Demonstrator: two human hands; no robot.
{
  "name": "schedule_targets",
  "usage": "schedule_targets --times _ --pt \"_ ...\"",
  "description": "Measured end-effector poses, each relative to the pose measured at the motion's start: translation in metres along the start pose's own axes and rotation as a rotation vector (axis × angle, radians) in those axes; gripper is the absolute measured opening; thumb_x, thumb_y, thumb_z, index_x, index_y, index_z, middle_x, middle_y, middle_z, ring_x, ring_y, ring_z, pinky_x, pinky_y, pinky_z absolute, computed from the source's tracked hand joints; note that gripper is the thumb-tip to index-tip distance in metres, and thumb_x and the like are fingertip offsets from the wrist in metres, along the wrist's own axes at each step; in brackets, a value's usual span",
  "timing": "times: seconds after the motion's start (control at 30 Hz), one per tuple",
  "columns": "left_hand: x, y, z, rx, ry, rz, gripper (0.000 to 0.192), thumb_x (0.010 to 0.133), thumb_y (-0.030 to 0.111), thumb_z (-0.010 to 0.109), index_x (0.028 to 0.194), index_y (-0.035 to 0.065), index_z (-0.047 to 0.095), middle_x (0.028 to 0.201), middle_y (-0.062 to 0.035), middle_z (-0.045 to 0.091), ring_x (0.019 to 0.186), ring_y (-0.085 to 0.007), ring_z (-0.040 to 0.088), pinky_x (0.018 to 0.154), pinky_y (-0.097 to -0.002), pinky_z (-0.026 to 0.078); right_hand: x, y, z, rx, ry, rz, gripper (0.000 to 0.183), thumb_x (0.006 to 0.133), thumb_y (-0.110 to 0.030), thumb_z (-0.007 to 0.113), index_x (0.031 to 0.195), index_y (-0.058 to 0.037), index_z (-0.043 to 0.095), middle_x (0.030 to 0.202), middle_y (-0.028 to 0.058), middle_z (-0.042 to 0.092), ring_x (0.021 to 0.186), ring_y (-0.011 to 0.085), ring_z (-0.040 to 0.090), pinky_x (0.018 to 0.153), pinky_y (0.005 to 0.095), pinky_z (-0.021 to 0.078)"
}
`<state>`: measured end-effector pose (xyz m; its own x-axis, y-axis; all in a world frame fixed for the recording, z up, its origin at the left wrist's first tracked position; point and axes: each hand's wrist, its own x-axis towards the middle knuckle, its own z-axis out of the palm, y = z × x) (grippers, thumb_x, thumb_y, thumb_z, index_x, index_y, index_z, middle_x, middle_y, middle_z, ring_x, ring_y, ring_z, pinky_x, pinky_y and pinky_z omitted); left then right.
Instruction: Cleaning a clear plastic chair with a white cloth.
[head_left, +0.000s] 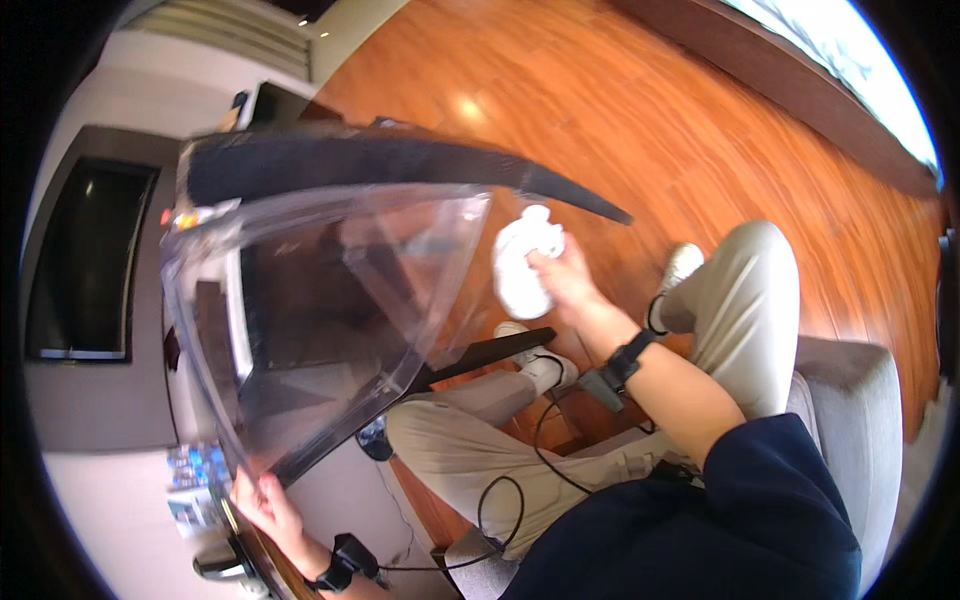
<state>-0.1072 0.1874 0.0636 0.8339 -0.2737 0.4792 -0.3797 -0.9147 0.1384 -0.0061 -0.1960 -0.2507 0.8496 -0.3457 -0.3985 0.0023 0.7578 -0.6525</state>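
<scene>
A large transparent plastic box or cover (300, 300), dark along some edges, stands tilted before me. Its near lower-left corner is in the grip of my left hand (270, 510), thumb over the rim. My right hand (562, 274) holds a bunched white cloth (521, 277), a little apart from the cover's right side. Along the far side runs a long dark tapering panel (360, 165); whether it is joined to the cover cannot be told. Through the clear wall a dark surface shows, blurred.
My knees (750, 300) and shoes are beside the cover, over a wooden floor (480, 82). I sit on a grey upholstered chair (855, 405). A black cable (517, 495) loops across my lap from a wrist device. Blue-and-white packs (195, 465) lie left; a dark screen (94, 259) stands beyond.
</scene>
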Motion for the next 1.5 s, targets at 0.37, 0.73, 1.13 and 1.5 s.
schedule_targets --times 0.37,0.73,1.13,1.5 --pt "0.062 0.092 0.014 -0.073 -0.065 0.151 0.039 0.098 0.033 0.058 0.077 0.0021 0.046 0.06 -0.009 0.032 0.054 -0.0204 0.032 0.053 -0.0364 0.024 0.005 -0.011 -0.02 -0.05 0.01 -0.003 0.053 0.094 -0.013 0.062 0.143 -0.0044 0.043 0.128 0.0112 0.062 0.117 0.0207 0.06 0.1 0.0379 0.0503" --pt "0.111 0.167 0.042 -0.113 -0.102 0.198 0.011 0.091 0.009 0.068 0.087 0.0003 0.064 0.059 -0.0049 0.044 0.054 -0.0119 0.039 0.051 -0.0293 0.033 0.029 -0.038 -0.047 -0.029 0.091 -0.016 0.052 0.091 -0.012 0.065 0.14 -0.0034 0.048 0.128 0.0124 0.064 0.117 0.0234 0.062 0.099 0.0387 0.0512" --pt "0.115 0.196 0.032 -0.004 -0.138 0.241 0.016 0.088 0.016 0.074 0.095 0.0039 0.066 0.069 -0.0129 0.065 0.058 -0.0288 0.066 0.055 -0.0355 0.051 0.026 -0.026 -0.058 0.076 0.093 0.02 0.051 0.091 -0.011 0.064 0.14 -0.0033 0.049 0.126 0.0107 0.064 0.115 0.0224 0.062 0.096 0.039 0.0519" --pt "0.103 0.084 -0.001 -0.517 -0.318 0.188 0.069 0.075 0.031 0.089 0.132 0.0034 0.061 0.134 -0.0176 0.064 0.126 -0.0319 0.06 0.108 -0.0424 0.045 0.039 0.001 -0.068 -0.007 -0.005 0.078 0.05 0.098 -0.013 0.058 0.147 -0.0076 0.046 0.135 0.0072 0.06 0.122 0.0223 0.058 0.102 0.0396 0.0495"
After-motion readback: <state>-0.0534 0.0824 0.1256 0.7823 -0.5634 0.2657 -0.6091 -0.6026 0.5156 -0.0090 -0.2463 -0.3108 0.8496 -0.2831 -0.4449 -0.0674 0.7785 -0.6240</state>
